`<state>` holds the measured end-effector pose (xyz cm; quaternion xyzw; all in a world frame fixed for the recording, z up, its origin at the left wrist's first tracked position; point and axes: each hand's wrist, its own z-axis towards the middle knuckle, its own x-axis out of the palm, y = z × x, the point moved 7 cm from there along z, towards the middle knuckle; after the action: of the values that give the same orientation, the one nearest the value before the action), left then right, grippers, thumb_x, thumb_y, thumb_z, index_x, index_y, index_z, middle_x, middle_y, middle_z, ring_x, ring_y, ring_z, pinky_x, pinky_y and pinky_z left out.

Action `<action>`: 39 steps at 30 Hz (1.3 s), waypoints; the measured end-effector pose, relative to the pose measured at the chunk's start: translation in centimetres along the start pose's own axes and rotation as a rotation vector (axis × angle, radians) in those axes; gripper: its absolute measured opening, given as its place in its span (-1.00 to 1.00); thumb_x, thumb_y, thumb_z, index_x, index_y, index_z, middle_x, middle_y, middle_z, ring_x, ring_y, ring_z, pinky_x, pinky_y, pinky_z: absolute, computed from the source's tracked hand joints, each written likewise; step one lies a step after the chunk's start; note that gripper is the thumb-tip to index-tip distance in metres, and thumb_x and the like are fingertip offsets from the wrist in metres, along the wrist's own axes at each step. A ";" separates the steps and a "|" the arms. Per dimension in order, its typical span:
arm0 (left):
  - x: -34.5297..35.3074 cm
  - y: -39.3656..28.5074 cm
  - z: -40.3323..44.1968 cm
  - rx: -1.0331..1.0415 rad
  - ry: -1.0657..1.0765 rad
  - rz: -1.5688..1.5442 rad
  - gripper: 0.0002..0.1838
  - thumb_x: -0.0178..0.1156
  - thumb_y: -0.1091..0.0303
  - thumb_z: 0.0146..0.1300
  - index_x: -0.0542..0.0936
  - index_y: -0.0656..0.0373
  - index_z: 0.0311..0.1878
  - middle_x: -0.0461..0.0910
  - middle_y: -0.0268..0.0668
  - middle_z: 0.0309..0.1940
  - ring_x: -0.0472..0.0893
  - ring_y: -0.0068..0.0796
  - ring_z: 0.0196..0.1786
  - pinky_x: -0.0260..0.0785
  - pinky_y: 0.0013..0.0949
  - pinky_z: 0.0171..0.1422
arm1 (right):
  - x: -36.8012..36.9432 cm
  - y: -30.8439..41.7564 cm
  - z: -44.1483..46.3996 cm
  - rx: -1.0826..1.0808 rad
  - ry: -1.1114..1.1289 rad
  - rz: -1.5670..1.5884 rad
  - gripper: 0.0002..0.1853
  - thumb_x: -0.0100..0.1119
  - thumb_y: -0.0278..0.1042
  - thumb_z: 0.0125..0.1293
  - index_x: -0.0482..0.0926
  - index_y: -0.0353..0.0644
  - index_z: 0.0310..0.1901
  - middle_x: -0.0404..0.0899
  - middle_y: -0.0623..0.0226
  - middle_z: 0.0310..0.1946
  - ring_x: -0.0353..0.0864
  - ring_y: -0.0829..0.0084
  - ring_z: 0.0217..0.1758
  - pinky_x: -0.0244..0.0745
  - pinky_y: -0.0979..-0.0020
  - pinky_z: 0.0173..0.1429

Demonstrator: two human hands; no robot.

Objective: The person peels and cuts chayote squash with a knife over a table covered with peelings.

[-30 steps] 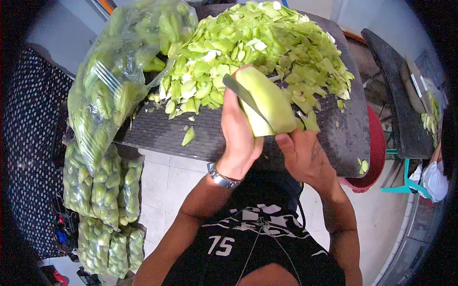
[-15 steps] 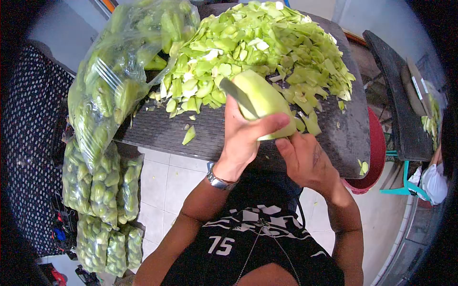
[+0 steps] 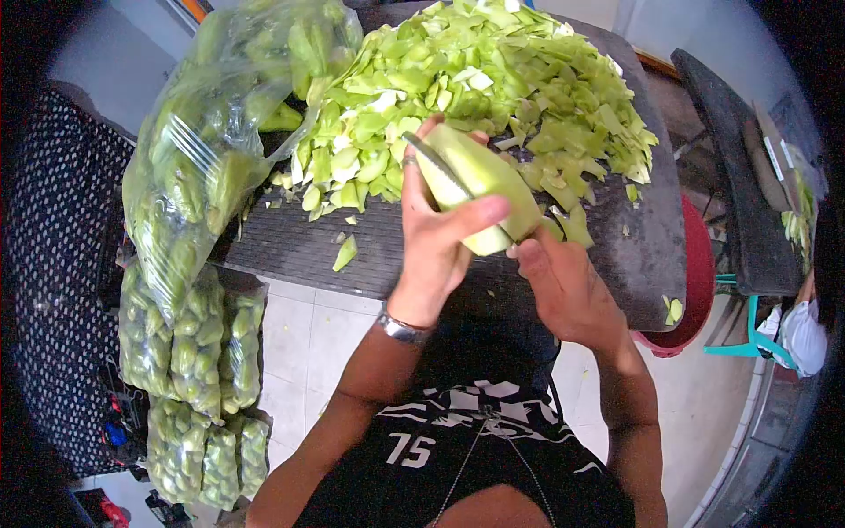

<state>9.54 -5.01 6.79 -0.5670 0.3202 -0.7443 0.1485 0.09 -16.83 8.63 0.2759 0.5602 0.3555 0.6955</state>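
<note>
A large pale green peeled vegetable (image 3: pixel 497 189) is held tilted above the near edge of the dark table (image 3: pixel 308 242). My left hand (image 3: pixel 440 233) is wrapped round its left side, with the thumb across the front. A knife blade (image 3: pixel 440 169) lies along the vegetable's left face, its tip up near my left fingers. My right hand (image 3: pixel 568 286) is closed at the vegetable's lower end, where the blade runs down to it; the handle is hidden in the fist. Behind them spreads a big heap of green slices (image 3: pixel 475 70).
A clear plastic bag of green vegetables (image 3: pixel 211 167) lies on the table's left, with more filled bags (image 3: pixel 185 334) below it. A red tub (image 3: pixel 695 290) stands under the right edge. Farther right are a dark board (image 3: pixel 739 194) and a turquoise stool (image 3: pixel 753 339).
The blade now cuts into the vegetable's left side, a strip parting from it. My left thumb came over the front, and its fingertips now show behind the top. My right hand stays at the lower end.
</note>
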 end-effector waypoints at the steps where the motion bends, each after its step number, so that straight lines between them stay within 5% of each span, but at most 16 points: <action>1: 0.3 -0.2 0.2 0.022 0.032 0.040 0.13 0.56 0.67 -0.12 0.12 0.12 0.53 0.47 -0.16 0.17 0.61 -0.25 0.16 0.58 -0.14 0.23 | 0.0 0.1 0.0 -0.014 -0.004 0.000 -0.58 -0.09 -0.09 0.64 0.52 -0.38 -0.03 0.58 -0.26 -0.46 0.59 -0.38 -0.29 0.41 -0.20 -0.22; 8: -1.1 0.3 -0.2 0.109 -0.156 0.175 -0.05 0.57 0.62 -0.06 0.21 0.11 0.36 0.50 -0.22 0.06 0.61 -0.35 0.05 0.55 -0.26 0.16 | 1.3 -1.5 1.1 0.057 0.044 0.008 -0.57 -0.12 -0.08 0.66 0.54 -0.36 0.03 0.57 -0.25 -0.46 0.60 -0.34 -0.30 0.43 -0.18 -0.22; 11: -0.6 0.2 -0.5 0.143 -0.172 0.249 -0.08 0.62 0.57 -0.07 0.25 0.14 0.32 0.50 -0.23 0.04 0.60 -0.39 0.03 0.54 -0.28 0.14 | 1.3 -2.2 -0.3 -0.052 -0.098 -0.153 -0.57 -0.12 -0.06 0.66 0.56 -0.33 0.05 0.58 -0.24 -0.40 0.60 -0.29 -0.25 0.44 -0.16 -0.18; 14: -0.6 0.1 -1.1 0.383 -0.119 0.677 -0.13 0.65 0.50 -0.06 0.30 0.18 0.26 0.51 -0.25 0.01 0.59 -0.43 0.02 0.53 -0.31 0.13 | 1.0 -2.1 -0.5 0.007 -0.005 -0.230 -0.56 -0.12 -0.06 0.66 0.56 -0.34 0.03 0.58 -0.22 -0.36 0.59 -0.26 -0.20 0.44 -0.14 -0.15; 18: 0.0 0.6 -0.9 0.120 -0.179 0.485 -0.22 0.67 0.52 -0.10 0.38 0.22 0.16 0.55 -0.23 0.04 0.60 -0.44 0.08 0.54 -0.30 0.14 | 1.1 -2.2 -0.3 -0.002 -0.020 -0.048 -0.53 -0.07 -0.01 0.64 0.55 -0.36 -0.03 0.61 -0.25 -0.33 0.60 -0.31 -0.19 0.44 -0.18 -0.12; 21: -0.4 1.3 -0.8 0.061 -0.117 0.413 -0.29 0.60 0.49 0.04 0.39 0.25 0.22 0.56 -0.17 0.13 0.60 -0.37 0.16 0.52 -0.23 0.25 | 0.9 -2.4 1.1 0.196 0.036 -0.037 -0.47 0.03 0.12 0.58 0.48 -0.32 0.07 0.65 -0.28 -0.32 0.65 -0.33 -0.19 0.49 -0.20 -0.12; 24: -2.0 2.2 -0.9 -0.041 -0.045 -0.028 -0.29 0.47 0.35 0.23 0.34 0.28 0.38 0.53 -0.08 0.25 0.57 -0.26 0.27 0.45 -0.13 0.40 | 0.7 -3.1 1.0 0.241 -0.008 -0.226 -0.33 0.12 0.23 0.49 0.35 -0.29 0.24 0.67 -0.30 -0.31 0.70 -0.34 -0.21 0.55 -0.23 -0.13; 28: -1.6 1.6 -1.1 -0.087 0.179 -0.292 -0.22 0.39 0.18 0.30 0.29 0.29 0.48 0.44 0.04 0.39 0.46 -0.15 0.42 0.32 -0.04 0.53 | 0.6 -2.7 1.3 0.114 -0.033 -0.290 -0.19 0.17 0.25 0.45 0.21 -0.33 0.38 0.68 -0.28 -0.31 0.71 -0.32 -0.23 0.60 -0.20 -0.16; 33: -2.2 1.1 -0.9 0.110 -0.198 -0.010 -0.52 0.35 0.41 0.17 0.47 0.29 0.15 0.63 -0.06 0.02 0.66 -0.27 0.01 0.57 -0.21 0.16 | 1.7 -0.8 0.9 -0.030 -0.043 -0.256 -0.18 0.17 0.18 0.46 0.16 -0.28 0.47 0.67 -0.34 -0.16 0.72 -0.30 -0.24 0.63 -0.16 -0.15; 39: -1.8 0.1 -0.5 0.024 -0.207 0.099 -0.54 0.33 0.49 0.10 0.50 0.30 0.10 0.64 -0.06 0.02 0.66 -0.27 0.00 0.55 -0.23 0.12 | 1.5 -1.0 1.6 -0.226 -0.154 -0.259 -0.17 0.17 0.10 0.48 0.11 -0.25 0.55 0.67 -0.26 -0.07 0.73 -0.22 -0.23 0.64 -0.10 -0.13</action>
<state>9.60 -3.94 5.31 -0.6225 0.3219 -0.6772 0.2243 2.05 -16.19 7.28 0.1479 0.4923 0.3016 0.8030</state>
